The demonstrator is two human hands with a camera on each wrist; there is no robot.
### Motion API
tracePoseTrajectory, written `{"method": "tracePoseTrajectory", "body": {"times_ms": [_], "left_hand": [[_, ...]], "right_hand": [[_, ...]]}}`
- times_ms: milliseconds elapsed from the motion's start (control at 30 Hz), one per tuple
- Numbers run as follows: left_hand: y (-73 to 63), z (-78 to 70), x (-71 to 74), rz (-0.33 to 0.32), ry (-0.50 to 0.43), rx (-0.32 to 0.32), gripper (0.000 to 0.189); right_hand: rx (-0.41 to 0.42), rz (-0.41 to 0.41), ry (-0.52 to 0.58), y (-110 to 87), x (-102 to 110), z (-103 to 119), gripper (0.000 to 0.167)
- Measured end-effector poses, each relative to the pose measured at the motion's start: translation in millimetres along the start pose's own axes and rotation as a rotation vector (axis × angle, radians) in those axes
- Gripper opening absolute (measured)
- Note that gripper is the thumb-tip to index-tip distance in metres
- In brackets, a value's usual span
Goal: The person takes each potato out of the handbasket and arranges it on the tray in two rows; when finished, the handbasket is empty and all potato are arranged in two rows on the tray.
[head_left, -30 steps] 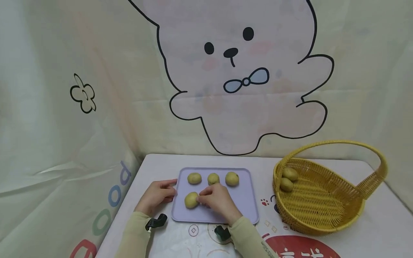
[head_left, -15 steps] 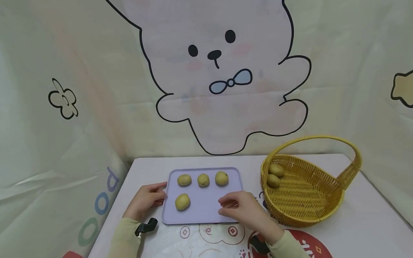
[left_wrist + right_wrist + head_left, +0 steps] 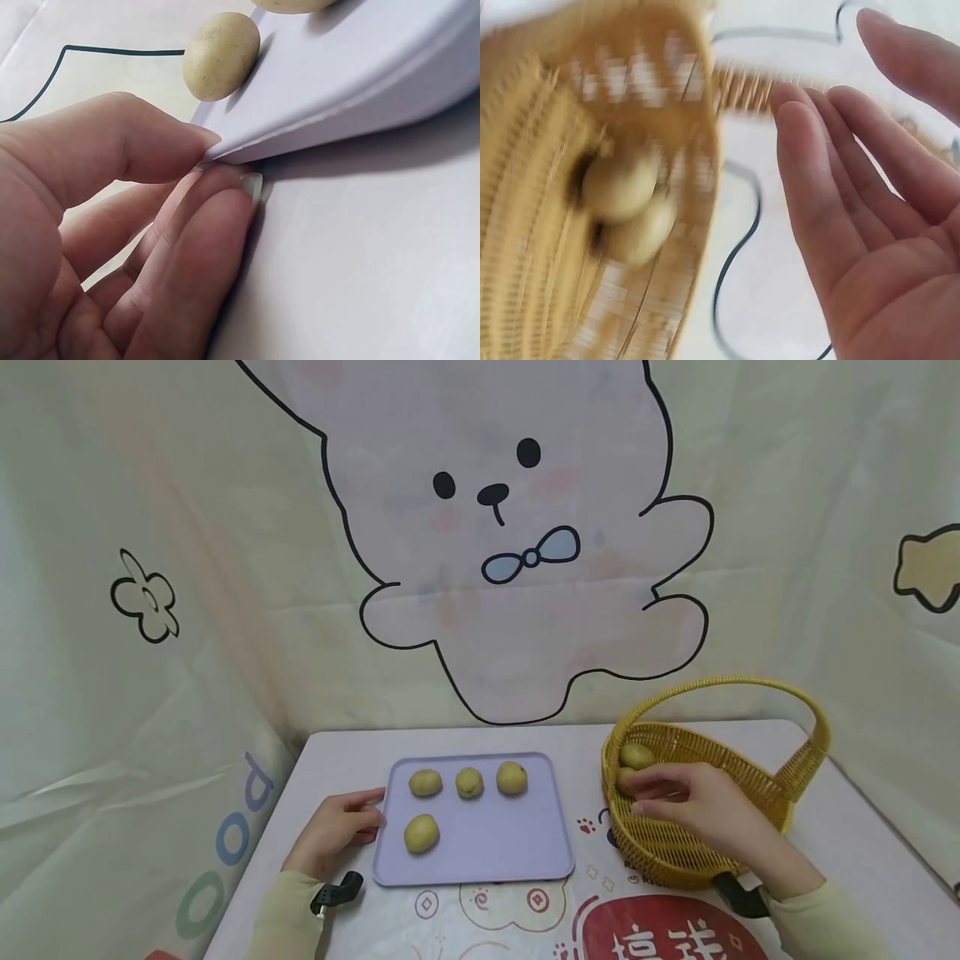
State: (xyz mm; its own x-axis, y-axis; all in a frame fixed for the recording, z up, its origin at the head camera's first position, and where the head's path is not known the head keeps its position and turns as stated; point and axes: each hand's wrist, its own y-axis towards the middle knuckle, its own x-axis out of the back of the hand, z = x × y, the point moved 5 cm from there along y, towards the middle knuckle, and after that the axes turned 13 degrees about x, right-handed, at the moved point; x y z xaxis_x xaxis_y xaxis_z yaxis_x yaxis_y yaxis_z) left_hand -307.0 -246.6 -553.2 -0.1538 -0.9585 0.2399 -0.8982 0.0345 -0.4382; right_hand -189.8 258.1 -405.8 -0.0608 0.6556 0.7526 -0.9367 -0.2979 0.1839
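A pale lilac tray (image 3: 495, 843) lies on the table with several potatoes on it: three in a back row, including the middle potato (image 3: 469, 783), and a front-left potato (image 3: 422, 834). My left hand (image 3: 335, 829) is at the tray's left edge; in the left wrist view its fingertips hold the rim (image 3: 315, 124) from above and beside. My right hand (image 3: 701, 797) is over the yellow wicker basket (image 3: 678, 852), fingers loosely bent and holding nothing. Near its fingertips, two potatoes lie in the basket; one potato (image 3: 620, 185) shows blurred in the right wrist view.
The basket's tall handle (image 3: 738, 681) arches over its far side. The white table (image 3: 337, 756) carries a printed mat with a red patch (image 3: 660, 927) at the front. A cloth backdrop (image 3: 315, 693) with a drawn bear stands behind.
My right hand has left the front-left potato on the tray and moved right, over the basket. The left hand stays at the tray's edge. The head view has shifted right.
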Motion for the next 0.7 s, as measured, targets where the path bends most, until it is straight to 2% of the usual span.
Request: {"method": "tracePoseTrajectory", "body": {"times_ms": [100, 233, 467, 700], "left_hand": [[0.7, 1.3, 0.3, 0.009, -0.005, -0.002, 0.061], [0.9, 1.8, 0.8, 0.011, -0.005, -0.006, 0.062], [0.2, 1.9, -0.6, 0.006, 0.003, -0.007, 0.062], [0.0, 0.9, -0.8, 0.003, 0.011, -0.005, 0.060]], "right_hand": [[-0.033, 0.000, -0.077, 5.5, 17, -24, 0.041], [-0.070, 0.008, -0.123, 16.6, 30, -54, 0.046], [-0.117, 0.035, -0.107, 40.5, 34, -93, 0.052], [-0.111, 0.057, -0.099, 56.7, 28, -121, 0.055]]}}
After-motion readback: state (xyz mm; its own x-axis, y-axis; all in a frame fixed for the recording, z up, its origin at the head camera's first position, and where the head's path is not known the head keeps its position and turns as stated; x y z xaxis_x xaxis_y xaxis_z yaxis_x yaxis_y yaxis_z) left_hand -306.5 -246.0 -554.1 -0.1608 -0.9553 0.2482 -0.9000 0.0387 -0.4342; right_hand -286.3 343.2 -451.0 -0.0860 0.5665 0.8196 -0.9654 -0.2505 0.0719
